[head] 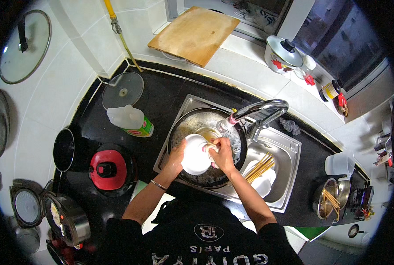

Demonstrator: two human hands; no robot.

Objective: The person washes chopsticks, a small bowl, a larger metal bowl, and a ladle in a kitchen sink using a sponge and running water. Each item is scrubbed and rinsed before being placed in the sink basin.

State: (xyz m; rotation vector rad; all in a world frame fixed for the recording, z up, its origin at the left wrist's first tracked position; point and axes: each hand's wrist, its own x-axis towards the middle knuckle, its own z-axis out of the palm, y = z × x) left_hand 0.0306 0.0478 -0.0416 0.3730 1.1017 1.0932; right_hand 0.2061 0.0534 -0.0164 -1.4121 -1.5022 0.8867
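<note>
My left hand (175, 158) grips the left side of a white bowl (196, 159), tilted above a large dark pan (173, 139) of foamy water set over the sink. At the bowl's right edge, my right hand (224, 155) holds a pale cloth (210, 147). Another bowl (207, 132) lies in the suds just beyond. A chrome faucet (260, 106) arches over the pan from the right. In the steel sink's right basin (285, 179) sit white bowls (261, 185) with a bundle of wooden chopsticks (260, 167) across them.
Left of the sink stand a green-labelled plastic jug (130, 121), a glass lid (123, 91), a red-lidded cooker (109, 169) and an open rice cooker (67, 218). A wooden cutting board (193, 34) rests by the window. Metal bowls (326, 198) and a plastic measuring jug (339, 164) stand at right.
</note>
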